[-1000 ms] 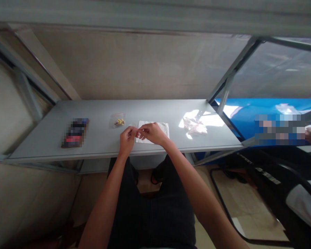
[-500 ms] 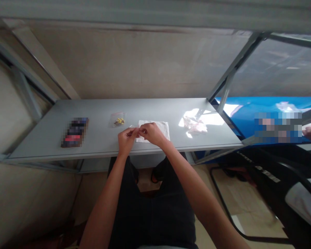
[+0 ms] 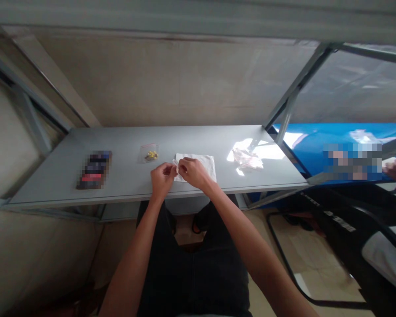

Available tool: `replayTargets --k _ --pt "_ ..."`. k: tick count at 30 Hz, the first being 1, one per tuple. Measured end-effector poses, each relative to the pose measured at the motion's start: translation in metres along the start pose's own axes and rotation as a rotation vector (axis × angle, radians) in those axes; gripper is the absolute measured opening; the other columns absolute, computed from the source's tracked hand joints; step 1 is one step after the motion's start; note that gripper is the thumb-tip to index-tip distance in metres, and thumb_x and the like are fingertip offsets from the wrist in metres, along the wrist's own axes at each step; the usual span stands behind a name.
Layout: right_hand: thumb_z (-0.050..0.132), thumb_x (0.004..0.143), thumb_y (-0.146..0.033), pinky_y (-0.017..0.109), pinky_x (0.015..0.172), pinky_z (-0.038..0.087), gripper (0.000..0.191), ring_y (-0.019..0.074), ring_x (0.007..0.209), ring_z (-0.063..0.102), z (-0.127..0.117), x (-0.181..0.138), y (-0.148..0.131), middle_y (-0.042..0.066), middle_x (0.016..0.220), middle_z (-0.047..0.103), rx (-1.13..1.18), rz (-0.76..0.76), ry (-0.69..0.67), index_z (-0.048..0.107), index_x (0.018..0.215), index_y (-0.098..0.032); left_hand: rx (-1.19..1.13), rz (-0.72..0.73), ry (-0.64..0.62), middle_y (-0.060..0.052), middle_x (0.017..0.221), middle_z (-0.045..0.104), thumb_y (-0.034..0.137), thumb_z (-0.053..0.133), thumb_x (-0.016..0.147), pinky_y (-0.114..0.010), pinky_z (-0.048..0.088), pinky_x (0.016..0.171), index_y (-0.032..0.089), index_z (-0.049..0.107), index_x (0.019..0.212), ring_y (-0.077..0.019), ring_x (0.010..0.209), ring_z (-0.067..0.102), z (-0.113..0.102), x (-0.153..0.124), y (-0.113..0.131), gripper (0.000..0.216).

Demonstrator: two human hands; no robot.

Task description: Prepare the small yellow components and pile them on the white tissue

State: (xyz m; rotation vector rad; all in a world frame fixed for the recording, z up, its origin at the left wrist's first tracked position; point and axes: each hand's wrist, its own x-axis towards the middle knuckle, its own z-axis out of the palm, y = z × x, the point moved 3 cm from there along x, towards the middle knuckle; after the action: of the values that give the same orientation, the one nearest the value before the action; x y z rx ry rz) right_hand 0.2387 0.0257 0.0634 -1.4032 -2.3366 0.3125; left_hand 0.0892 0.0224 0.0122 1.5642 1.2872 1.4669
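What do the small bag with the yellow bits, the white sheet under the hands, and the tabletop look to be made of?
Small bag: clear thin plastic film, glossy; the yellow contents show through.
White sheet: likely tissue or paper, matte and flat.
Tabletop: smooth grey painted metal or laminate, semi-gloss; it reflects window light.

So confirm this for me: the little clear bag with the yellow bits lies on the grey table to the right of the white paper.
Not right. In the head view the little clear bag lies on the grey table to the left of the white paper, not to its right.
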Motion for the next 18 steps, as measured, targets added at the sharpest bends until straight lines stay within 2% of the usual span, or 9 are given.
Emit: replayTargets --k 3,7,9,11,13,16,18 --pt "0.045 0.1 -0.023 0.026 0.072 0.04 0.024 0.0187 0.084 0.066 -0.003 -0.003 0.0 0.009 0.101 0.073 -0.104 0.076 0.053 0.068 0.096 -0.019 0.263 0.168 0.039 -0.002 0.069 0.068 0.031 0.065 0.088 -0.028 0.048 0.067 0.021 0.068 0.074 -0.0179 0.063 0.063 -0.002 -0.001 0.011 0.017" --pt "0.045 0.099 -0.021 0.027 0.074 0.044 0.022 0.0191 0.086 0.068 -0.005 -0.002 0.005 0.009 0.104 0.072 -0.08 0.137 0.1 0.067 0.099 -0.019 0.464 0.277 -0.016 -0.001 0.067 0.061 0.017 0.062 0.079 -0.029 0.043 0.066 0.022 0.058 0.068 -0.0178 0.063 0.057 -0.004 0.001 0.022 0.013" --pt "0.05 0.096 -0.02 0.027 0.078 0.048 0.019 0.0175 0.086 0.07 -0.002 0.002 0.005 0.008 0.111 0.072 0.051 0.08 0.11 0.064 0.11 -0.02 0.517 0.297 -0.015 -0.002 0.068 0.061 0.016 0.061 0.079 -0.03 0.042 0.067 0.022 0.057 0.068 -0.0189 0.065 0.057 -0.008 0.005 0.03 0.013" --pt "0.058 0.093 -0.021 0.026 0.082 0.053 0.029 0.0151 0.088 0.071 0.002 0.008 0.003 0.006 0.118 0.072 0.255 -0.018 0.098 0.059 0.121 -0.021 0.546 0.318 -0.003 -0.003 0.071 0.062 0.016 0.061 0.08 -0.031 0.043 0.07 0.022 0.057 0.07 -0.0202 0.068 0.058 -0.013 0.011 0.039 0.012" --pt "0.059 0.092 -0.02 0.025 0.081 0.057 0.03 0.0136 0.09 0.073 0.007 0.015 0.003 0.004 0.117 0.073 0.446 -0.076 0.069 0.058 0.122 -0.021 0.557 0.335 -0.025 -0.003 0.07 0.062 0.016 0.062 0.079 -0.033 0.044 0.072 0.022 0.057 0.069 -0.0206 0.068 0.057 -0.018 0.016 0.048 0.013" --pt "0.046 0.093 -0.015 0.022 0.068 0.06 0.029 0.013 0.085 0.073 0.012 0.026 0.008 0.004 0.108 0.075 0.641 -0.009 0.06 0.063 0.115 -0.02 0.503 0.314 -0.107 -0.002 0.067 0.061 0.02 0.065 0.081 -0.033 0.046 0.074 0.022 0.058 0.066 -0.0199 0.067 0.055 -0.023 0.021 0.054 0.017" --pt "0.044 0.09 -0.014 0.022 0.063 0.062 0.034 0.0137 0.084 0.073 0.013 0.031 0.014 0.005 0.105 0.075 0.79 0.051 0.102 0.064 0.116 -0.02 0.398 0.271 -0.094 -0.004 0.073 0.064 0.027 0.066 0.086 -0.032 0.048 0.075 0.022 0.063 0.071 -0.0204 0.074 0.058 -0.025 0.022 0.052 0.016"
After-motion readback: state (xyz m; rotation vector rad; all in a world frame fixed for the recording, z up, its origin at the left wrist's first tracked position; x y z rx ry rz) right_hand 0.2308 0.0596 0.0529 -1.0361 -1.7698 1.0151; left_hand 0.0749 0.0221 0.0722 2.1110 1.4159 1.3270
